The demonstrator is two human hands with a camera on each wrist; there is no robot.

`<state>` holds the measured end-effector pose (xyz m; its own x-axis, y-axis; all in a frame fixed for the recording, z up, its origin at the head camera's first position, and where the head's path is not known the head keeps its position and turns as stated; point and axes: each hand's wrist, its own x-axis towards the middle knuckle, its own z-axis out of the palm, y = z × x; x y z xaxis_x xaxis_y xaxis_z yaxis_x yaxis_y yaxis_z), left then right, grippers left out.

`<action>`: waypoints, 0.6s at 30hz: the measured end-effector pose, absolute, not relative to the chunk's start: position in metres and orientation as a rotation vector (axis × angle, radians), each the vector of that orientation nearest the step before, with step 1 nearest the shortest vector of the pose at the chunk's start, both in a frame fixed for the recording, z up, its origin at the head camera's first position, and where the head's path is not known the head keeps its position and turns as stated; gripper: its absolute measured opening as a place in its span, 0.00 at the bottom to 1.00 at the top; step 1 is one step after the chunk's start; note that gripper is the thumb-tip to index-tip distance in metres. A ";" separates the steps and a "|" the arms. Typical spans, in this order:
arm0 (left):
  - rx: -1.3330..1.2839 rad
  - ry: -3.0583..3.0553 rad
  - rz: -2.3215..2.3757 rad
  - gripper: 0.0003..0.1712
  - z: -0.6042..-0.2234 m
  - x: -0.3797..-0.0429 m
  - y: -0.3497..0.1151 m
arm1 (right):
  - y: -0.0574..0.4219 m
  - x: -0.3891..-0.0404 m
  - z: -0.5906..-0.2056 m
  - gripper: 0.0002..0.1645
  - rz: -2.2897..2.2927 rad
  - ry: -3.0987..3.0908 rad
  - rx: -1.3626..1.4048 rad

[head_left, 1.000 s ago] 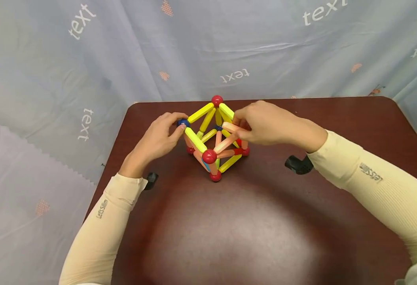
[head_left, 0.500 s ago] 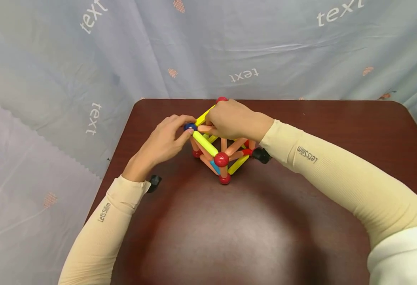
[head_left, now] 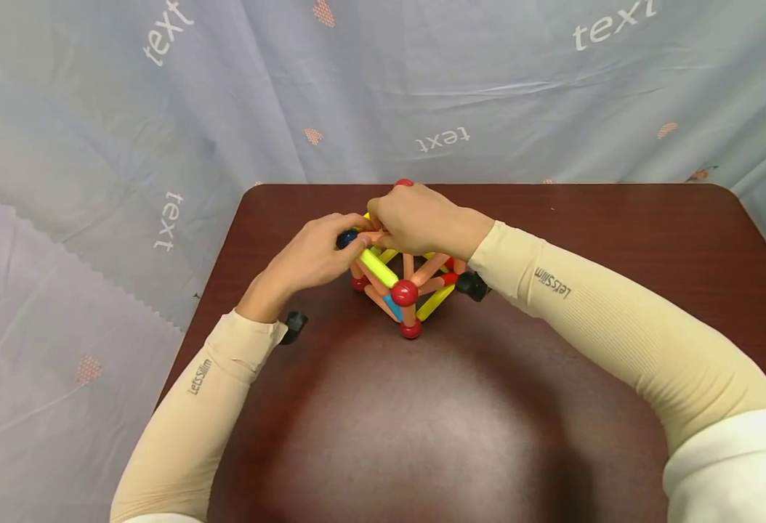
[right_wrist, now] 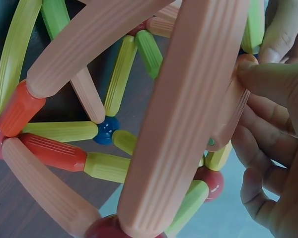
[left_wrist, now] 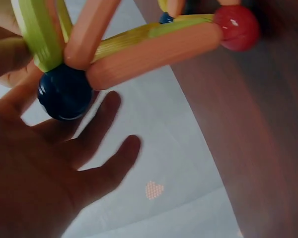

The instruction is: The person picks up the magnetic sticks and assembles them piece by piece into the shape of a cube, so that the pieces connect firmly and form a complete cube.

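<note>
A frame of magnetic building rods and balls stands on the table, with a red ball [head_left: 405, 293] at its near top corner. At its left top corner is a blue ball [left_wrist: 65, 93], where several rods meet. My left hand [head_left: 307, 254] reaches past this ball, thumb and index finger pinching the end of a peach rod [head_left: 373, 237] beside it. The right hand [head_left: 425, 221] pinches the same rod from the other side; its thumb [right_wrist: 268, 77] lies on it in the right wrist view. That hand hides much of the frame's back in the head view.
The dark red-brown table [head_left: 383, 421] spreads in front of the frame and to both sides. A pale blue-grey curtain [head_left: 488, 94] hangs behind it and to the left. Black wrist cameras [head_left: 473, 285] stick out under both wrists, the right one close to the frame.
My right hand has carried the peach rod leftward across the frame to the blue ball. The left hand's fingertips have shifted from the ball onto the rod's end.
</note>
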<state>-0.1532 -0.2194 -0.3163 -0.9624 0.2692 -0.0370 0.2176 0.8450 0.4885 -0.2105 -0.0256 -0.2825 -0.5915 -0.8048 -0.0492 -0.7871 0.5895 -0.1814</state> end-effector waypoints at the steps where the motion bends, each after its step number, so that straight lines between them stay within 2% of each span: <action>1: 0.373 2.892 0.750 0.20 -0.314 -0.155 -0.218 | -0.025 -0.211 -0.283 0.20 -0.218 2.685 -1.342; 11: 0.316 2.758 0.709 0.17 -0.312 -0.174 -0.198 | 0.001 -0.215 -0.284 0.20 -0.258 2.698 -1.288; 14: 0.297 2.751 0.718 0.16 -0.312 -0.174 -0.197 | 0.032 -0.216 -0.274 0.21 -0.253 2.740 -1.252; 18: 0.253 2.773 0.739 0.15 -0.309 -0.171 -0.203 | 0.099 -0.221 -0.270 0.21 -0.225 2.797 -1.130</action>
